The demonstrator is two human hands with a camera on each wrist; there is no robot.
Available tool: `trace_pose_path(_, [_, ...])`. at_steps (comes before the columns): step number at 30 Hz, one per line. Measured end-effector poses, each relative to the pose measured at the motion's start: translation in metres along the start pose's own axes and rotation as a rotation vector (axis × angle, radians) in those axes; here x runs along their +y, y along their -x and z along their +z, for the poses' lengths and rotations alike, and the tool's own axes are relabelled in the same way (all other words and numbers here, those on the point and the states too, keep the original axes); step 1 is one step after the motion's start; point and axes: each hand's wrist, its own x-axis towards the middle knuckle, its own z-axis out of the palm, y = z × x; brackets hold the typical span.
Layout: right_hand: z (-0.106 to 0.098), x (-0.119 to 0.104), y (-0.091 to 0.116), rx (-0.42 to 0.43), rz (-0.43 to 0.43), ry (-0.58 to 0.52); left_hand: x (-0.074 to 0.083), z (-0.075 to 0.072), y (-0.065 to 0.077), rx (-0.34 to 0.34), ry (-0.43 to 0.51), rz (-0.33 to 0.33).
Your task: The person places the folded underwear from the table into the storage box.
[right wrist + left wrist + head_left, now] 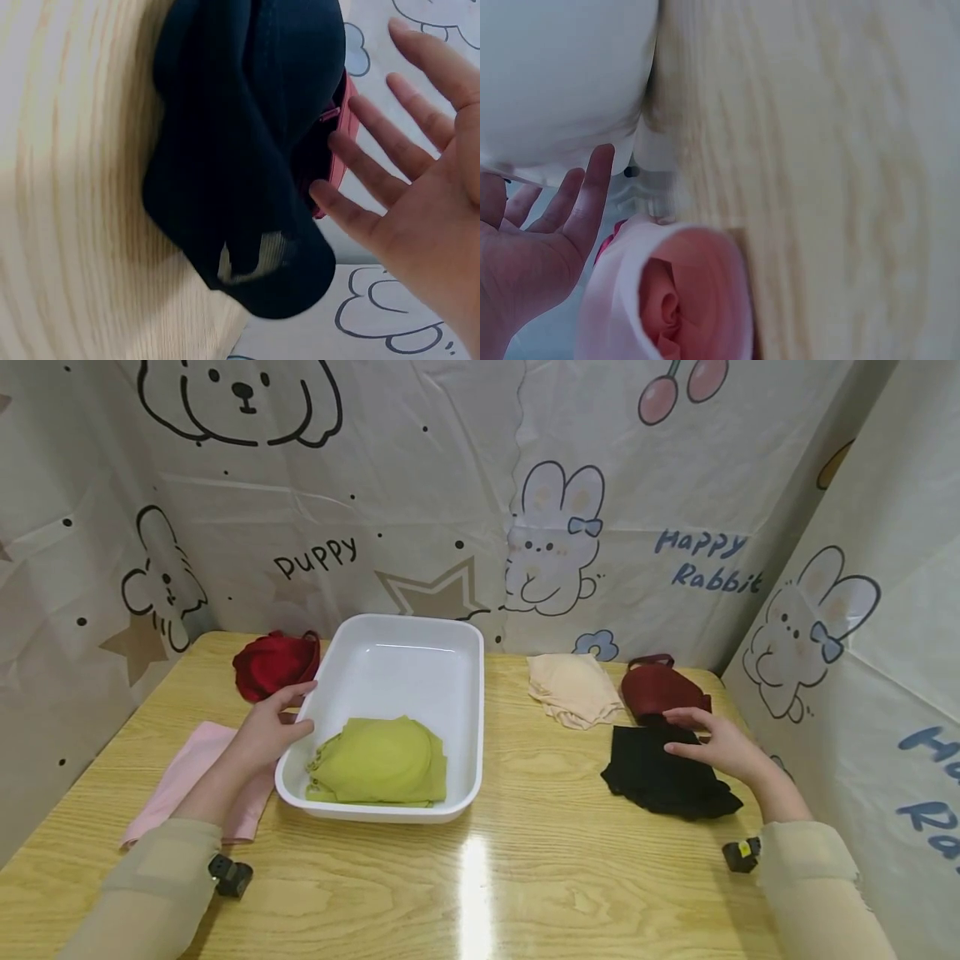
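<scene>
My left hand (262, 735) is at the left rim of a white plastic tub (477, 727), its fingers loosely bent and holding nothing; whether the fingertips touch the rim I cannot tell. Inside the tub's near end lies a folded yellow-green bra (382, 760). My right hand (720, 747) hovers over a folded black garment (660, 777), fingers spread and apart from it in the right wrist view. Behind that garment sits a dark red bra (660, 690). A pink folded garment (697, 255) lies below my left hand, partly hidden by the forearm.
A bright red bra (273, 664) lies at the table's back left, beside the tub. Folded beige underwear (573, 689) rests left of the dark red bra. Printed fabric curtains (420, 485) enclose the wooden table (547, 860) at the back and sides.
</scene>
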Motion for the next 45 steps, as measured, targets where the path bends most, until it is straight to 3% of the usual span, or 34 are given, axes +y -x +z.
trace_pose_path(7, [0.0, 0.005, 0.001, -0.049, 0.062, 0.04, 0.001, -0.001, 0.001, -0.001, 0.002, 0.004])
trace_pose_path(17, [0.002, 0.012, -0.006, -0.092, 0.08, 0.106, -0.001, 0.0, 0.0, 0.004, -0.003, 0.001])
trace_pose_path(25, [0.007, 0.012, -0.01, -0.143, 0.134, 0.071, 0.002, 0.001, 0.0, -0.001, -0.001, -0.001])
trace_pose_path(32, [0.014, 0.013, -0.011, -0.164, 0.123, -0.003, 0.003, -0.001, 0.001, -0.004, -0.007, -0.015])
trace_pose_path(39, [0.022, 0.007, -0.013, -0.144, 0.106, 0.08, 0.002, -0.001, 0.001, -0.003, -0.005, -0.011])
trace_pose_path(45, [0.024, 0.007, -0.014, -0.145, 0.104, 0.065, 0.003, -0.001, 0.001, -0.003, 0.002, -0.013])
